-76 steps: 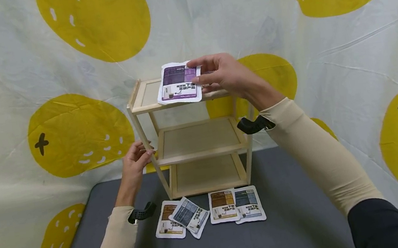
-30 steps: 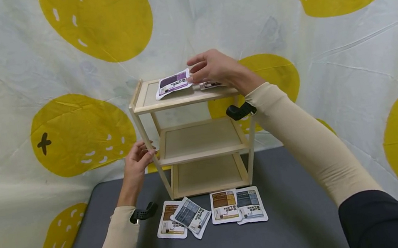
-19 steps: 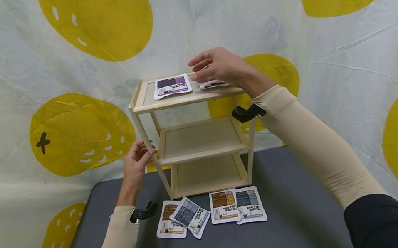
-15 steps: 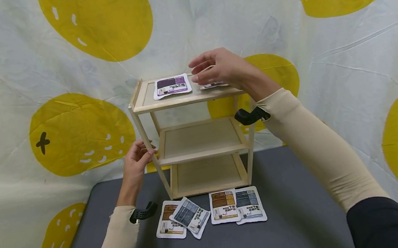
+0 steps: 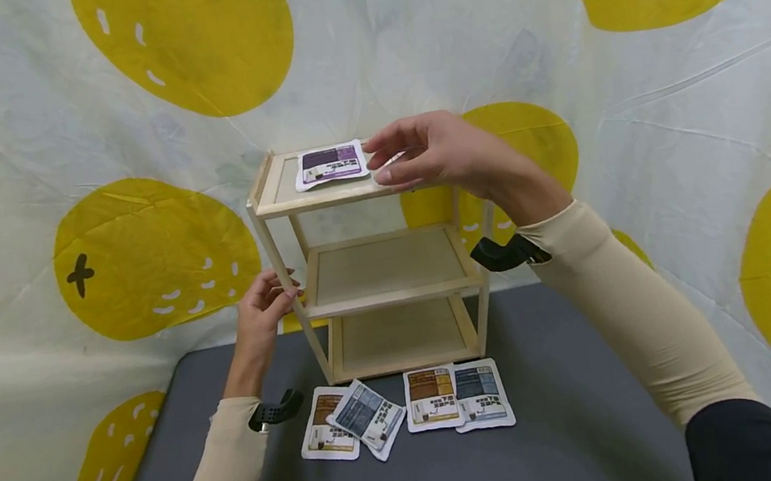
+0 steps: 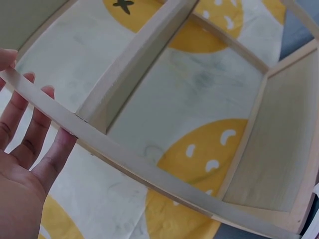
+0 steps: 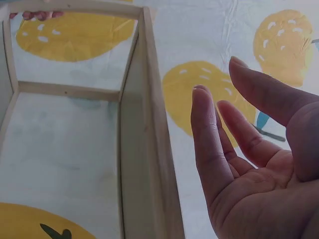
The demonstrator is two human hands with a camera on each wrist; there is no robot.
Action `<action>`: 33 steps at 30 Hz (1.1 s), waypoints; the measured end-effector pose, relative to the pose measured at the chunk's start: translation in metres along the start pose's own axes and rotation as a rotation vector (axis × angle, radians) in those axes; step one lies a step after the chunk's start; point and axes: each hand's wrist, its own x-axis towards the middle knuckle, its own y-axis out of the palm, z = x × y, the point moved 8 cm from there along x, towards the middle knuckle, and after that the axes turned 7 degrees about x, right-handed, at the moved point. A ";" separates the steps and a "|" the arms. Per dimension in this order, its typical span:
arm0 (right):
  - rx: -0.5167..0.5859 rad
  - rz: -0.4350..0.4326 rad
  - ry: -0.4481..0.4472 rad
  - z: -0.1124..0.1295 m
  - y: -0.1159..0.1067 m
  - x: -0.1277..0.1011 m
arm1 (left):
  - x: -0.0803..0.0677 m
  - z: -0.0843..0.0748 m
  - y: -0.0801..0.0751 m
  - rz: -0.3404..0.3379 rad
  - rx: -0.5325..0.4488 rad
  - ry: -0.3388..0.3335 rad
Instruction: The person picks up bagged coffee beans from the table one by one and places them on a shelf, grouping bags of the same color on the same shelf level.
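Dark grey tabletop (image 5: 566,444) spread across the near ground, and on it lay flat white-edged packets in two overlapping groups: at left a blue-grey packet (image 5: 363,412) slanted over a brown-orange packet (image 5: 319,446), at right an orange-brown packet (image 5: 431,397) lapping a slate-blue packet (image 5: 484,398). Just behind them stood a three-tier pale wooden rack (image 5: 393,300), whose left front post the left hand (image 5: 260,314) held between thumb and fingers. Higher up, by the right part of the top shelf, hung the right hand (image 5: 449,152), its thumb and fingers loosely bent and apart, with nothing between them. It was the nearer hand to the flat purple-and-white packet (image 5: 330,164), which lay on the top shelf's left part; foreshortening hid which way its long axis ran. That packet sat directly left of the right fingertips, its right edge close beside them; contact could not be told. Beyond hung a whitish cloth backdrop (image 5: 359,41) printed with yellow fruit shapes.
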 end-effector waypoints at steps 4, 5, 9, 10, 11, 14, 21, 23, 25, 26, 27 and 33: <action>0.001 0.022 -0.028 -0.005 0.007 -0.009 | 0.000 -0.001 0.001 0.005 -0.001 0.003; 0.002 0.028 -0.031 -0.006 0.009 -0.011 | 0.000 -0.001 0.001 0.007 -0.007 0.004; 0.002 0.049 -0.029 -0.012 0.016 -0.019 | -0.001 -0.001 0.002 0.012 -0.020 0.000; 0.000 0.051 -0.030 -0.013 0.017 -0.021 | -0.001 0.000 0.002 0.010 -0.022 -0.003; 0.000 0.055 -0.031 -0.015 0.018 -0.023 | -0.001 0.000 0.002 0.010 -0.021 -0.003; 0.014 0.072 -0.035 -0.021 0.022 -0.027 | 0.000 0.001 0.001 0.005 -0.016 -0.005; 0.054 0.155 -0.032 -0.037 0.034 -0.035 | 0.000 0.003 0.000 0.000 -0.019 0.007; 0.079 0.185 -0.032 -0.042 0.037 -0.038 | 0.000 0.003 0.000 0.000 -0.023 0.011; 0.097 0.214 -0.031 -0.047 0.040 -0.040 | 0.000 0.003 0.000 0.001 -0.026 0.013; 0.106 0.227 -0.030 -0.050 0.041 -0.041 | 0.000 0.003 0.000 0.002 -0.028 0.013; 0.111 0.241 -0.033 -0.052 0.042 -0.043 | 0.000 0.003 0.001 0.003 -0.030 0.012; 0.115 0.292 -0.022 -0.071 0.046 -0.050 | 0.002 0.005 0.000 0.009 -0.040 0.008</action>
